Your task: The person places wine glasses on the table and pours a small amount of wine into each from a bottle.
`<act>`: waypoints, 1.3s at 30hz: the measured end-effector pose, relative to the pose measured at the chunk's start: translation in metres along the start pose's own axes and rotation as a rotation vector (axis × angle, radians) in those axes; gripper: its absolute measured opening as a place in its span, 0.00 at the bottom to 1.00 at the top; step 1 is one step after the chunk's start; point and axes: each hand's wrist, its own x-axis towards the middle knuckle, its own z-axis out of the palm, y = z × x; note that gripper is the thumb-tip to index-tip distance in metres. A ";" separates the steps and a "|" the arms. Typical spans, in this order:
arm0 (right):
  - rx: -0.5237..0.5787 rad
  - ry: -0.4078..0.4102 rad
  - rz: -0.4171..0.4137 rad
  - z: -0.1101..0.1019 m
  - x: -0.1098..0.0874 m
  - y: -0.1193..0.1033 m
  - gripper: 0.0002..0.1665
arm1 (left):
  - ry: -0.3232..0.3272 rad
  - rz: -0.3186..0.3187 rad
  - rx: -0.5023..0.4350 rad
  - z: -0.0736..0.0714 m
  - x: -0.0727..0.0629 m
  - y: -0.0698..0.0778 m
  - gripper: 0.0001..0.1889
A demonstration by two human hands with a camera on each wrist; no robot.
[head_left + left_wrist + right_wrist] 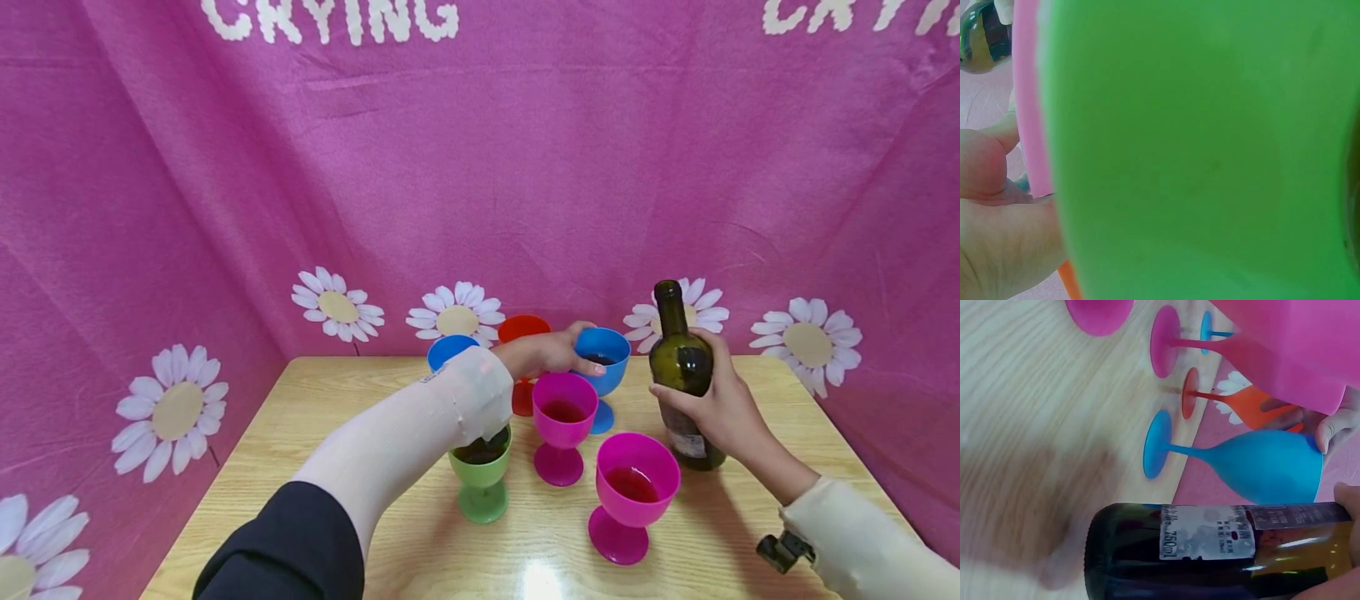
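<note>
My left hand holds the bowl of the right-hand blue goblet, thumb on its near side and fingers round the far side. Dark liquid shows inside that goblet, which stands upright at the back. My right hand grips a dark green glass bottle round its body. The bottle is upright, neck up, just right of the blue goblet, with its label visible in the right wrist view. A green goblet fills most of the left wrist view, and part of my left hand shows at its edge.
Two magenta goblets with red liquid stand in front, the nearer one close to the bottle. The green goblet sits under my left forearm. A red goblet and another blue goblet are behind that arm. A pink cloth hangs behind the wooden table.
</note>
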 end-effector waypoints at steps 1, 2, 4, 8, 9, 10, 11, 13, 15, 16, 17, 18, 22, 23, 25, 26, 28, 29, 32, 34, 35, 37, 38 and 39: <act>0.012 0.001 0.009 0.001 -0.001 -0.001 0.58 | 0.000 -0.001 0.001 0.000 0.000 0.000 0.46; 0.027 0.004 0.015 0.001 -0.001 -0.001 0.58 | 0.000 0.001 0.003 0.000 -0.001 0.000 0.46; 0.048 0.005 0.032 0.002 -0.003 -0.002 0.58 | 0.001 0.003 0.004 0.000 -0.001 0.000 0.46; 0.076 0.019 0.062 0.005 -0.007 -0.003 0.58 | 0.001 0.007 0.008 0.000 -0.001 0.000 0.46; 0.084 0.024 0.069 0.005 -0.008 -0.002 0.58 | 0.001 0.007 0.008 0.000 -0.001 0.000 0.46; 0.094 0.028 0.074 0.006 -0.009 -0.002 0.58 | 0.001 0.006 0.007 0.000 -0.001 -0.001 0.46; 0.102 0.032 0.081 0.007 -0.009 -0.001 0.58 | 0.000 0.006 0.008 0.000 -0.001 -0.001 0.46; 0.118 0.038 0.087 0.008 -0.011 0.000 0.58 | 0.001 0.004 0.003 0.000 -0.001 -0.001 0.46; 0.135 0.047 0.090 0.009 -0.012 0.002 0.59 | 0.000 0.002 -0.003 0.000 0.000 -0.001 0.45; 0.141 0.047 0.091 0.010 -0.013 0.003 0.59 | 0.000 0.001 -0.005 0.000 0.000 -0.001 0.45; 0.146 0.050 0.091 0.010 -0.014 0.004 0.59 | 0.001 0.001 -0.006 0.000 0.000 -0.001 0.45; 0.152 0.052 0.090 0.011 -0.015 0.005 0.59 | 0.002 0.000 -0.007 0.000 0.000 -0.001 0.45; 0.170 0.055 0.101 0.015 -0.018 0.009 0.59 | 0.003 -0.001 -0.004 0.000 0.000 -0.001 0.45; 0.174 0.059 0.105 0.015 -0.018 0.010 0.59 | 0.004 -0.001 -0.003 0.000 0.000 -0.001 0.45; 0.174 0.063 0.110 0.017 -0.020 0.011 0.59 | 0.002 0.001 -0.003 0.000 0.000 0.000 0.45; 0.174 0.066 0.110 0.017 -0.020 0.011 0.59 | 0.002 0.000 -0.002 0.000 0.000 0.000 0.45; 0.172 0.073 0.110 0.018 -0.021 0.012 0.59 | 0.001 0.001 -0.003 0.000 0.000 0.000 0.46; 0.169 0.077 0.110 0.019 -0.022 0.012 0.59 | 0.000 0.000 -0.003 0.000 0.000 0.000 0.46; 0.163 0.084 0.109 0.019 -0.023 0.011 0.59 | -0.001 -0.002 -0.003 0.000 0.000 0.001 0.47; 0.150 0.090 0.112 0.020 -0.023 0.011 0.59 | -0.002 -0.004 -0.002 -0.001 0.000 0.001 0.46; 0.148 0.092 0.113 0.020 -0.024 0.011 0.59 | -0.003 -0.004 -0.001 -0.001 0.000 0.001 0.46; 0.149 0.094 0.115 0.019 -0.025 0.011 0.59 | -0.005 -0.002 0.000 -0.001 0.000 0.001 0.46; 0.150 0.095 0.117 0.019 -0.025 0.010 0.59 | -0.006 -0.001 0.000 -0.001 0.000 0.001 0.46; 0.150 0.098 0.119 0.019 -0.026 0.010 0.60 | -0.007 0.001 0.001 -0.001 -0.001 0.001 0.46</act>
